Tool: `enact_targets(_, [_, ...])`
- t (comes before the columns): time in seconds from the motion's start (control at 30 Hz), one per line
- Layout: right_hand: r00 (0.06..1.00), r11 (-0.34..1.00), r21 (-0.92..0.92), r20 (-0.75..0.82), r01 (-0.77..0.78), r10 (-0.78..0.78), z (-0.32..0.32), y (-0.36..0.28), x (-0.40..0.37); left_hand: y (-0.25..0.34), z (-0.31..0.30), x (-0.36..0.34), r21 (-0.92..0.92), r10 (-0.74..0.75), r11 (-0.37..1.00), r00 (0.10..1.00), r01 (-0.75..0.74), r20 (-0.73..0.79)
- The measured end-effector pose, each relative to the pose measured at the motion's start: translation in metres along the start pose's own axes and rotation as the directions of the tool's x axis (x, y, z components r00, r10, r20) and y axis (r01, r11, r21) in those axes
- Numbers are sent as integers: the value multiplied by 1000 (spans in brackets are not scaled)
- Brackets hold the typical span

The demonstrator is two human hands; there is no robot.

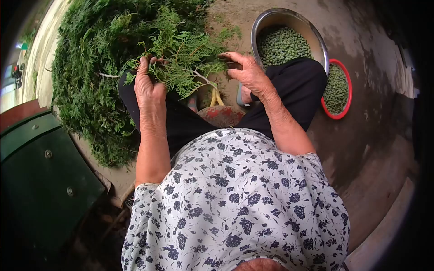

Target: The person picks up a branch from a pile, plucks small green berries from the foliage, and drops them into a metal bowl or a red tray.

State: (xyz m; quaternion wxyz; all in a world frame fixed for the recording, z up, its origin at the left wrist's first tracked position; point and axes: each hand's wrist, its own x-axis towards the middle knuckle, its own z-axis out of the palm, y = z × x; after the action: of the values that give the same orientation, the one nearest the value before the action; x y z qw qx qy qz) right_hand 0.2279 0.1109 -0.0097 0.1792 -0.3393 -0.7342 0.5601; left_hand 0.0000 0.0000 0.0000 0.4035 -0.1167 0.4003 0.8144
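A leafy evergreen sprig (185, 56), flat and scaly like arborvitae, lies across the space above my lap. My left hand (151, 90) is closed on its left side, thumb up and the other fingers partly hidden by foliage. At the sprig's right edge is my right hand (253, 77), its fingers stretched out and apart, the tips close to the leaves. A bare woody stem (205, 79) of the sprig points down toward my knees. Beyond my left hand rises a big heap of cut evergreen branches (90, 81).
Right of my knee stands a steel basin (323, 47) holding small round green cones or berries. Beside it a red-rimmed bowl (346, 74) holds more of them. A dark green panel (45, 180) is at the lower left. Concrete floor (361, 144) extends on the right.
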Motion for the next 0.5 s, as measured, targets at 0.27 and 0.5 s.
enact_targets(0.27, [908, 977, -194, -390, 84, -156, -1, 15, -1, -4, 8, -18, 17, 3, 1000, 997, -5, 81])
enact_targets(0.5, [942, 906, -328, -106, 268, -317, 13, -30, -20, -16, 22, -36, 99, 3, 995, 978, -25, 207])
